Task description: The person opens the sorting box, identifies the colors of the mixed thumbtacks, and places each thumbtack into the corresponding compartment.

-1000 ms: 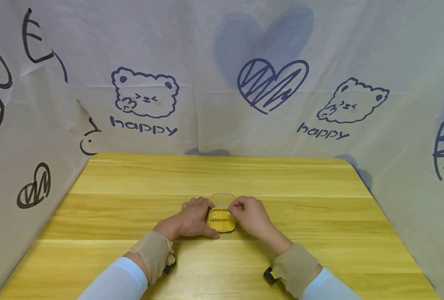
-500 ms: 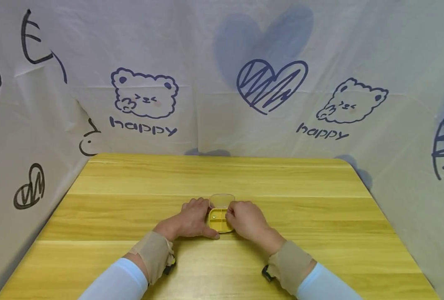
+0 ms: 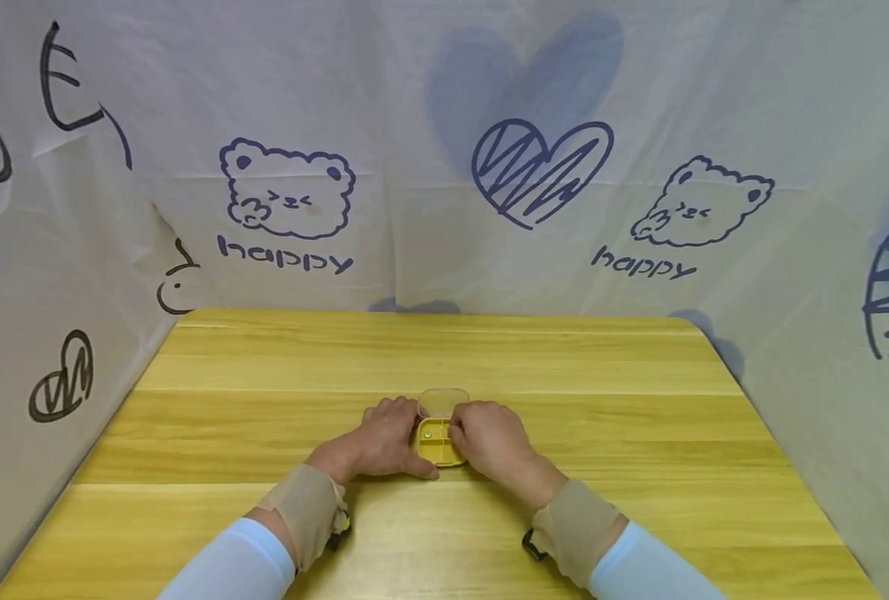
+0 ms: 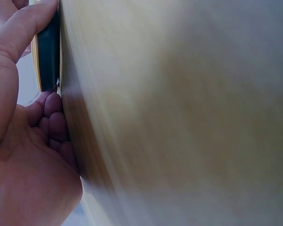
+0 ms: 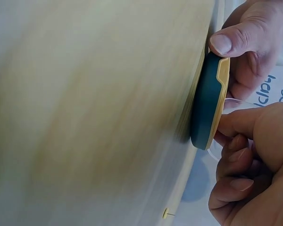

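A small pill box [image 3: 432, 454] lies on the table, its yellow inside split into compartments. Its outer base [image 5: 205, 101] is dark green, and the clear lid [image 3: 444, 402] stands open at the back. One small, round, pale thing [image 3: 427, 434] sits in the back left compartment. My left hand [image 3: 392, 437] grips the box from the left, thumb at the front edge and fingers by the back left side. With curled fingers, my right hand [image 3: 492, 437] reaches into the right side of the box. Its fingertips are hidden there, so I cannot tell whether they pinch anything.
A yellow thumbtack [image 5: 166, 213] with its pin upward shows near the table's edge in the right wrist view. The wood-patterned table [image 3: 444, 533] is enclosed by white cloth [image 3: 414, 100] with drawn hearts and bears at the back and sides.
My right hand has come down from the box's back right corner to its right compartments, shifting slightly left. The left hand keeps its hold on the box.
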`<action>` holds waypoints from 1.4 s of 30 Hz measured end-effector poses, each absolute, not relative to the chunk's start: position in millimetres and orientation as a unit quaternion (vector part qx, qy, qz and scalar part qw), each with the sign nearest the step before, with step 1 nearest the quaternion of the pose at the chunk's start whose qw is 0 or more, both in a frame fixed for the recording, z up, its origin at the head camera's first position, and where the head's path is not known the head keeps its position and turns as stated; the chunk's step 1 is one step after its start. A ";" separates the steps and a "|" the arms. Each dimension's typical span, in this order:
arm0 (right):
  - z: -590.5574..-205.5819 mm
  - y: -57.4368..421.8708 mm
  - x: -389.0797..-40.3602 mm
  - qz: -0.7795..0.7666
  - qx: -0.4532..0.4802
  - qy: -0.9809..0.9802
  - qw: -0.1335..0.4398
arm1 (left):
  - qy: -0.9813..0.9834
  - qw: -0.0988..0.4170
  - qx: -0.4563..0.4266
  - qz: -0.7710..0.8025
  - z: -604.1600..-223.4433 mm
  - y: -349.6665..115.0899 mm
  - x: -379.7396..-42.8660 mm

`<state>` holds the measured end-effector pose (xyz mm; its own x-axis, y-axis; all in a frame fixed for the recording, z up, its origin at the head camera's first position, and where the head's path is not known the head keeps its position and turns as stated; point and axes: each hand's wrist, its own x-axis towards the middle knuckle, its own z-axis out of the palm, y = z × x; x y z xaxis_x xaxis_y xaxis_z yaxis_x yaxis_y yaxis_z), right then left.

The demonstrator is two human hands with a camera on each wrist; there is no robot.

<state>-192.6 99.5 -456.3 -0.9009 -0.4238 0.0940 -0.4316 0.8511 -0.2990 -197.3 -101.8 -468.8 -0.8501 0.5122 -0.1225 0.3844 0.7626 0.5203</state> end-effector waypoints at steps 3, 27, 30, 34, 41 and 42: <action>-457.2 99.1 -193.0 0.160 0.223 -0.962 0.015 | 0.929 0.129 0.242 0.247 -468.8 -102.4 -197.0; -446.6 157.6 -201.5 0.267 0.137 -0.954 0.026 | 0.930 0.121 0.242 0.251 -467.8 -100.4 -196.6; -449.2 167.1 -202.1 0.261 0.124 -0.957 0.031 | 0.929 0.120 0.242 0.252 -467.9 -100.7 -196.5; -454.0 174.8 -202.1 0.248 0.108 -0.962 0.031 | 0.930 0.119 0.243 0.250 -468.2 -101.0 -196.2; -456.9 175.5 -202.5 0.210 0.125 -0.969 0.031 | 0.929 0.118 0.243 0.251 -468.6 -101.8 -196.1; -457.1 174.8 -202.7 0.202 0.130 -0.970 0.031 | 0.930 0.119 0.242 0.252 -468.4 -101.9 -196.1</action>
<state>-202.7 174.8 -457.1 -0.9642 -0.2404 0.1119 -0.2651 0.8843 -0.3844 -196.1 -101.9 -468.4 -0.8546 0.5098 -0.0987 0.3905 0.7562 0.5251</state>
